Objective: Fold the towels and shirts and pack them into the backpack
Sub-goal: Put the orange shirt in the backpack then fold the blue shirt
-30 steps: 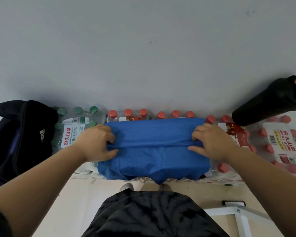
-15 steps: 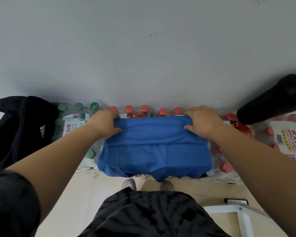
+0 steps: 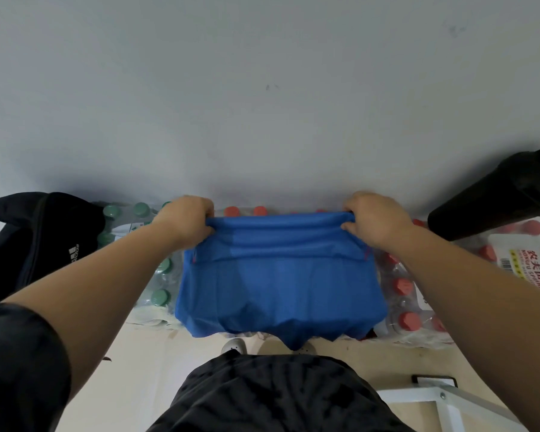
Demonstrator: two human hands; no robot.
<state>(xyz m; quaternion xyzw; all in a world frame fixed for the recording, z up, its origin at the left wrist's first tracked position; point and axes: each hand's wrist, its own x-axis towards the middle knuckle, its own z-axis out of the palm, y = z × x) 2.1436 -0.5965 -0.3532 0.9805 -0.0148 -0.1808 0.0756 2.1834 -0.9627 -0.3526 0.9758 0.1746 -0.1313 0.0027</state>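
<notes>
Head view: your left hand (image 3: 186, 220) and right hand (image 3: 373, 218) each pinch a far corner of the blue shirt (image 3: 278, 282), which lies between them on the bottled-water packs (image 3: 399, 288), backpack (image 3: 35, 241) at left.
</notes>
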